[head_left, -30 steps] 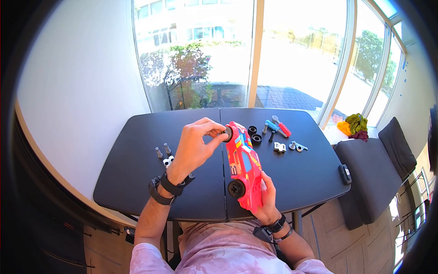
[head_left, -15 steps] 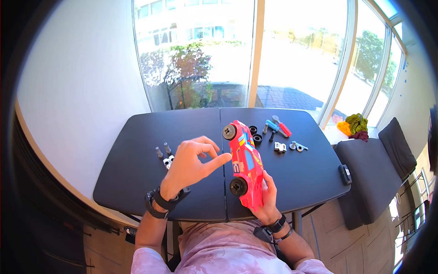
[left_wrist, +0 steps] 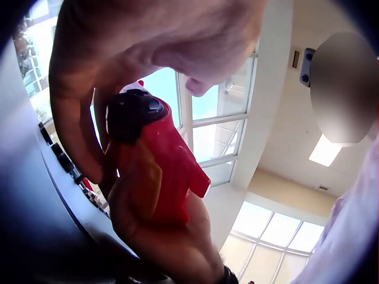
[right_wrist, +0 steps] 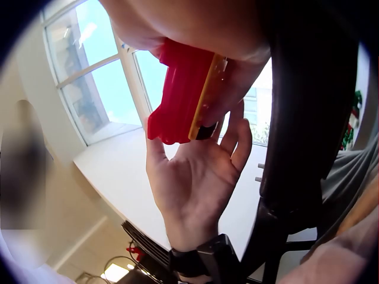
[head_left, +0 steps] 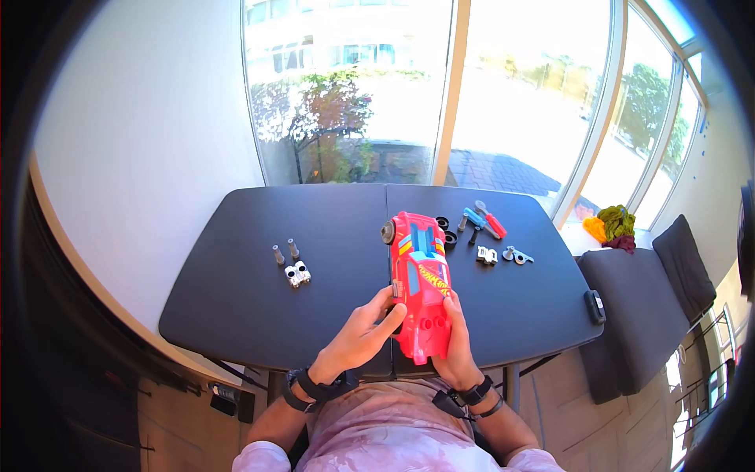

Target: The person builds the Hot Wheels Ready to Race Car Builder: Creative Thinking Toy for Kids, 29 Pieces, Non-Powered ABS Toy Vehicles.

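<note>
A red toy car [head_left: 425, 275] with blue windows and yellow lettering is held up above the table, its underside turned away. My right hand [head_left: 458, 334] grips its near end from the right, thumb along the side. My left hand [head_left: 358, 334] is at the car's near left side, its thumb and fingers spread apart around the black wheel [left_wrist: 133, 112] there. In the right wrist view the left palm faces up under the car, fingers loosely bent. A grey-hubbed wheel [head_left: 388, 232] shows at the far left corner.
On the black table [head_left: 228, 275] stand two grey bolts [head_left: 278, 254] beside a white-and-black part [head_left: 297, 274]. To the right lie black wheels [head_left: 450, 238], a blue-handled tool [head_left: 476, 216], a red-handled tool [head_left: 491, 220], a white part [head_left: 487, 255] and a grey piece [head_left: 517, 256].
My left hand has let go of the far left wheel and come back to the near left one. The car has turned, showing more of its top; the right hand keeps its grip.
</note>
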The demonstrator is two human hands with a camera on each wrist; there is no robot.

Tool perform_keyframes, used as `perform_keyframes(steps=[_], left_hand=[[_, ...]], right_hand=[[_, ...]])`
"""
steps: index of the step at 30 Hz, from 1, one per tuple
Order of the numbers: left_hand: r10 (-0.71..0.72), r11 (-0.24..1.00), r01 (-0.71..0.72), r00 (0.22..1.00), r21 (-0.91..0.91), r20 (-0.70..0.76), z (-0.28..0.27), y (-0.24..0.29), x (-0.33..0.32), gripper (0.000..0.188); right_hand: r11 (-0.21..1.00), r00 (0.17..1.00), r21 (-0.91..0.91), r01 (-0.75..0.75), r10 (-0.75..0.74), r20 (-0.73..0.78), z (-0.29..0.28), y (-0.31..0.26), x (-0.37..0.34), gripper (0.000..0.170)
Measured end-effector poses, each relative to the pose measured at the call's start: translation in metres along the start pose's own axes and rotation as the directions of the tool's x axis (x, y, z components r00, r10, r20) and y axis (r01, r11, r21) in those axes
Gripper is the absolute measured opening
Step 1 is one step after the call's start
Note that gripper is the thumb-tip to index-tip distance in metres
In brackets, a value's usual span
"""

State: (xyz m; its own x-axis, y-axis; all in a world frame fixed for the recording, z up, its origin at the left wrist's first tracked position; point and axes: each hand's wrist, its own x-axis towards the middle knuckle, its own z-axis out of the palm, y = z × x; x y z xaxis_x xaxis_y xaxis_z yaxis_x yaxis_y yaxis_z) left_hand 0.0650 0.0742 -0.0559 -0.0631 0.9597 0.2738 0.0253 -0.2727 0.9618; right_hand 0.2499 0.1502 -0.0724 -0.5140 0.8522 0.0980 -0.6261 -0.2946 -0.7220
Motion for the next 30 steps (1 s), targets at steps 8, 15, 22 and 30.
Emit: perform_keyframes(steps=[8,15,22,30], left_hand=[[-0.152,0.852,0.084,0.984,-0.517,-0.089,-0.007,-0.005,-0.010,0.061],[-0.204,0.647,0.039,0.971,-0.761,-0.123,-0.016,-0.008,-0.022,0.060],[-0.218,0.604,0.059,0.971,-0.795,-0.093,-0.022,-0.012,-0.027,0.067],[-0.308,0.592,0.108,0.946,-0.799,-0.100,-0.025,-0.008,-0.021,0.069]], right_hand=[[0.811,0.939,-0.532,0.245,-0.062,0.338,0.019,-0.014,-0.007,0.078],[0.386,0.867,-0.805,0.450,0.028,0.498,0.037,-0.083,0.011,0.043],[-0.108,0.871,-0.864,0.492,0.045,0.490,0.019,-0.126,0.095,0.023],[-0.451,0.896,-0.815,0.364,-0.070,0.439,-0.053,-0.088,0.190,0.018]])
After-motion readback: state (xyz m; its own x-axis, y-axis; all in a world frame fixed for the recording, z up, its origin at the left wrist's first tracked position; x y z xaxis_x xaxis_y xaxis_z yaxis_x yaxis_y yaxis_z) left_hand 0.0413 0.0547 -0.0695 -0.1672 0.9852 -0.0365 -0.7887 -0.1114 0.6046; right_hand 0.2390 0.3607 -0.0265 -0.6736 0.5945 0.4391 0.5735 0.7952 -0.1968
